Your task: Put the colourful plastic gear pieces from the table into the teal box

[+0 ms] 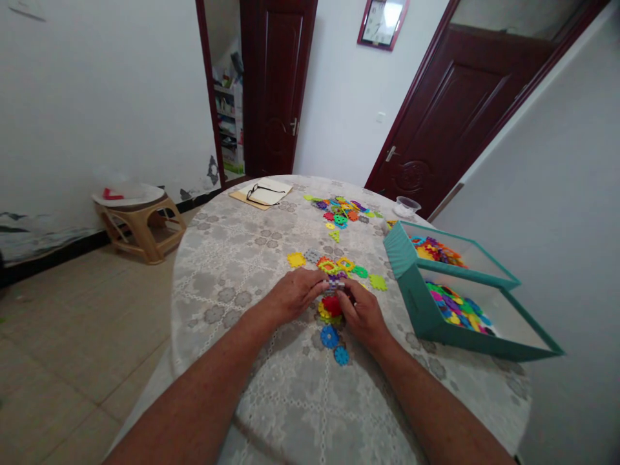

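Between my fingertips is a small grey-and-purple toothed plastic building piece [336, 285], seen nearly edge-on. My left hand [296, 294] pinches it from the left, and my right hand [364, 311] grips its right side. Just below it on the tablecloth, red and yellow pieces [332, 305] lie together, partly covered by the right hand. Closer to me are a blue gear-shaped disc [329, 336] and a smaller blue disc [341, 355]. Past my fingers lie a yellow square [296, 259], a grey piece [311, 256], a green disc [360, 272] and a lime square [378, 282].
A teal box [426, 316] with two compartments of colourful pieces stands at the right. Farther back sit a loose pile of pieces [340, 218], a clear plastic bowl [407, 206], and glasses [252, 192] on a notebook. A stool [150, 236] stands left of the round table.
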### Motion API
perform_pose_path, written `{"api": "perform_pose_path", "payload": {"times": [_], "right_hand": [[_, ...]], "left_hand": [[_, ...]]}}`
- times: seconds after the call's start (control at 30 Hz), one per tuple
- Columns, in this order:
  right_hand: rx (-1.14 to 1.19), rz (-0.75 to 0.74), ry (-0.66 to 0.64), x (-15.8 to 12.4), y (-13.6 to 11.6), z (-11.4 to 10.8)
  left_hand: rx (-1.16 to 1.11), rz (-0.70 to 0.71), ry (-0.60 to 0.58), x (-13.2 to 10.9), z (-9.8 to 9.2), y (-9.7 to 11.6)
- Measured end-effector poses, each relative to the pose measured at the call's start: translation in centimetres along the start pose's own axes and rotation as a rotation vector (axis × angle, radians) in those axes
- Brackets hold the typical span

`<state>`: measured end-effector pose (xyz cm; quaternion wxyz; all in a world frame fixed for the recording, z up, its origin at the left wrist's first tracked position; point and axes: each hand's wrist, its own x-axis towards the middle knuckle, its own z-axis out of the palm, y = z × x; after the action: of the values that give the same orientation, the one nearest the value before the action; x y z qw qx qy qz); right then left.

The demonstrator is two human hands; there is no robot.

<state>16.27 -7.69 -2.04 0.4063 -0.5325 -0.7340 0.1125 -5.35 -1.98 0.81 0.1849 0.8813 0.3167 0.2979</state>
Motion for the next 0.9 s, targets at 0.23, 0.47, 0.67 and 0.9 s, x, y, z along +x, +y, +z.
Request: {"api": "perform_pose_path", "payload": {"times": [0.23,0.47,0.67,0.9], "right_hand": [[-0.016,0.17,0.118,0.1,0.7,-1.3],[-0.023,0.159,0.098,0.0,1.0,-1.4],[-0.006,0.13,0.074,0.1,1.0,-1.5],[0.052,0.194,0.091,0.1,1.4,-1.9]], "left_hand": [[0.212,-0.335,-0.133,-1.1,-3.4,-3.1],[0.355,-0.336,-0.22,-1.0,-1.7,-3.4],[0.303,-0.305,-0.222,-0.5,-1.2,-3.8],[0.079,-0.362,-0.08,-0.5,-0.9,-3.1]]}}
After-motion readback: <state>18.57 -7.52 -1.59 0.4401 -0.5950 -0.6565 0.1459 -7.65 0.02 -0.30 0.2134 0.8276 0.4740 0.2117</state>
